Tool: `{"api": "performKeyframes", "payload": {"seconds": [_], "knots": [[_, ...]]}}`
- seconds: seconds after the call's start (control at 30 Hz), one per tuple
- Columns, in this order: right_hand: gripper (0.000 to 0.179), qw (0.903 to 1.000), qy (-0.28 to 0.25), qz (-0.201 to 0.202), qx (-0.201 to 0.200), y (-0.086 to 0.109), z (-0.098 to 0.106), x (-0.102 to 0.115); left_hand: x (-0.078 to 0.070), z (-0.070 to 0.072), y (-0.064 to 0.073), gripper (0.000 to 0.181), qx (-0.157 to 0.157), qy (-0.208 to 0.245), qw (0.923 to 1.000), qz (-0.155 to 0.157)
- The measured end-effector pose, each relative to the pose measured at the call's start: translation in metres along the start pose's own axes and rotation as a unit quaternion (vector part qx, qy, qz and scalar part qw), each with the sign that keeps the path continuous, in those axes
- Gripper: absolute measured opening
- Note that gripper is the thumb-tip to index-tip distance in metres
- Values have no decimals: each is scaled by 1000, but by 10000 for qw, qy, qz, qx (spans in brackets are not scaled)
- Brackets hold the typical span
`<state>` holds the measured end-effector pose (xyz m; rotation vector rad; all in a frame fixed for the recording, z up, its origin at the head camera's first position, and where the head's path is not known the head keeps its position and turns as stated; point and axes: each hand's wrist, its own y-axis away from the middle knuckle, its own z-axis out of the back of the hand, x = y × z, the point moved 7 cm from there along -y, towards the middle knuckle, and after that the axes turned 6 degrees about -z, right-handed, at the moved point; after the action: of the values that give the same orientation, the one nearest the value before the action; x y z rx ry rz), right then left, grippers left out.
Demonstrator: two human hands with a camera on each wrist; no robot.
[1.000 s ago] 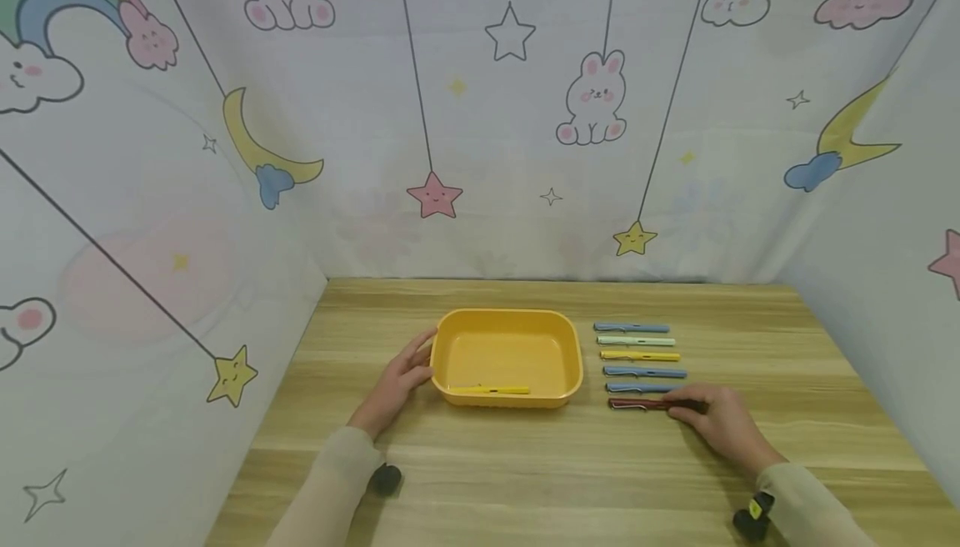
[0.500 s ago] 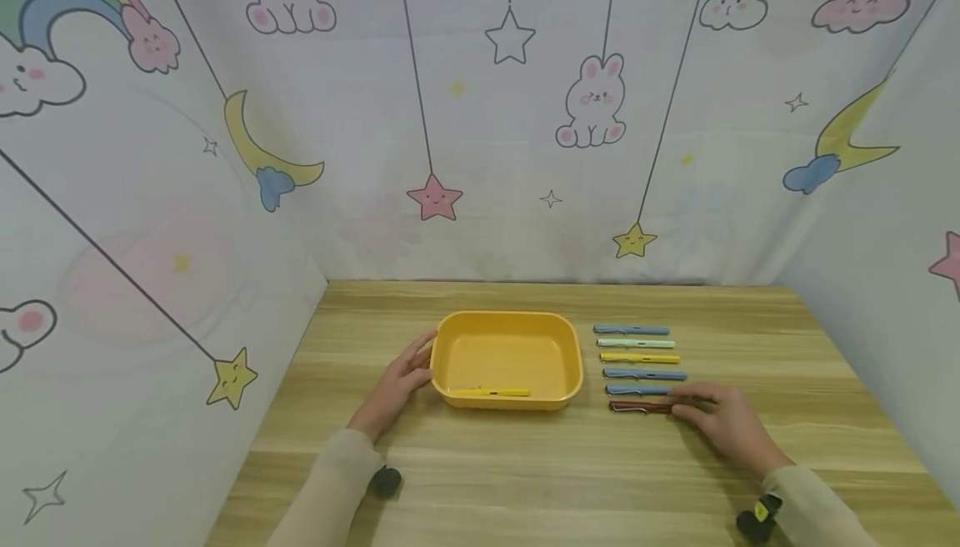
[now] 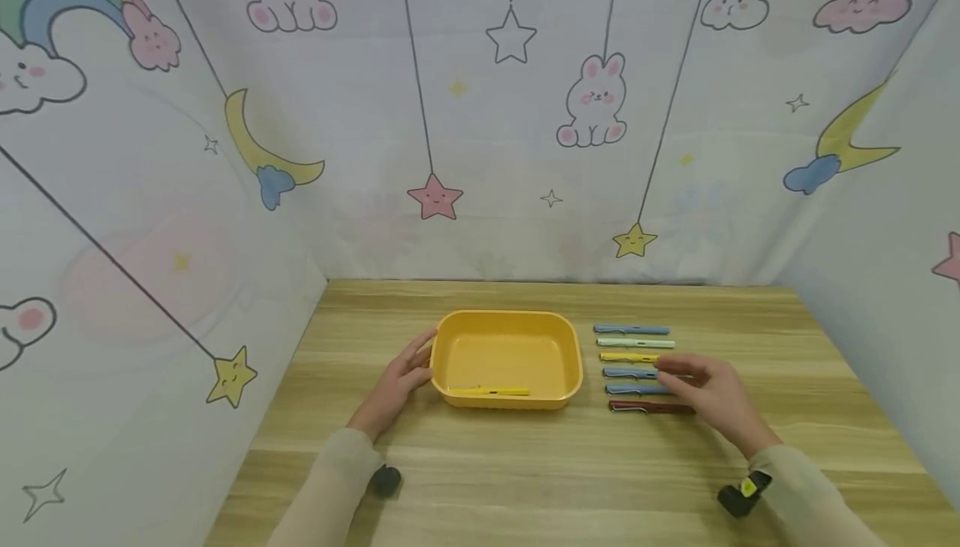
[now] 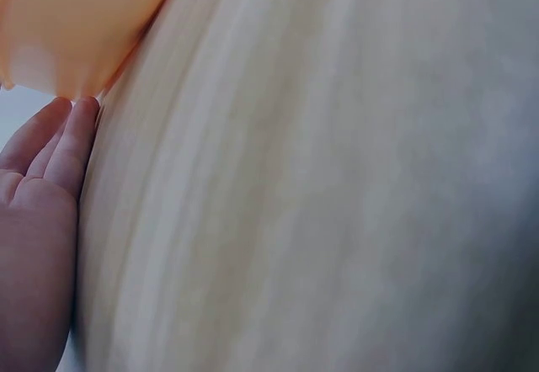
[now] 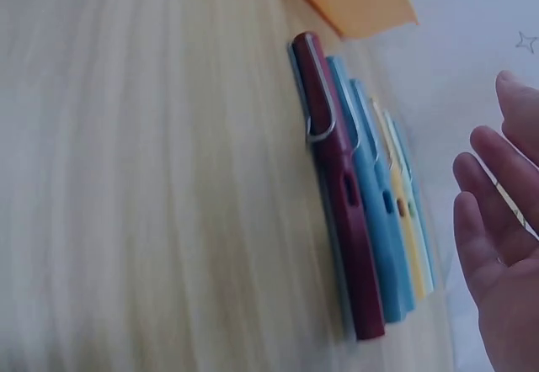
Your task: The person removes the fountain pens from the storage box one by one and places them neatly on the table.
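My left hand (image 3: 393, 388) rests against the left side of a yellow-orange plastic tray (image 3: 510, 355), its fingers fairly straight along the wall, as the left wrist view also shows. One yellow pen (image 3: 495, 392) lies inside, along the near wall. To the right of the tray lies a column of pens. A dark red pen (image 3: 641, 407) is nearest; beyond it come two blue pens, a yellow pen (image 3: 626, 357), a pale green pen (image 3: 635, 343) and another blue pen (image 3: 632, 329). Over their right ends hovers my right hand (image 3: 712, 393), fingers relaxed and holding nothing.
The wood-grain table (image 3: 517, 472) carries everything. A white cloth (image 3: 495, 230) printed with stars, rabbits and rainbows closes off the back and both sides. A small black device (image 3: 742, 493) is worn at the right wrist.
My right hand has left the right end of the dark red pen and moved away from me, over the blue and yellow pens. The left hand and the tray stay put.
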<state>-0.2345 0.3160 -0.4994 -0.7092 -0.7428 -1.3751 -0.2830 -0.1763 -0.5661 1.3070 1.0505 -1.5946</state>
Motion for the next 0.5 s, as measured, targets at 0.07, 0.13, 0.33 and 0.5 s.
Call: {"api": "performKeyframes", "payload": {"seconds": [0.07,0.13,0.33,0.5], "knots": [[41,9999,-103,4,70,-5,-4,4,1,0,0,65,0,-13,10000,0],[42,9998,-155,11,102,-10,-7,9,1,0,-1,65,1,-27,10000,4],[41,9979,-528,259,275,-24,-23,29,1,0,-1,65,-4,-27,10000,10],[43,9952,-700,457,504,-34,-38,45,0,0,0,65,-21,-28,10000,10]]}}
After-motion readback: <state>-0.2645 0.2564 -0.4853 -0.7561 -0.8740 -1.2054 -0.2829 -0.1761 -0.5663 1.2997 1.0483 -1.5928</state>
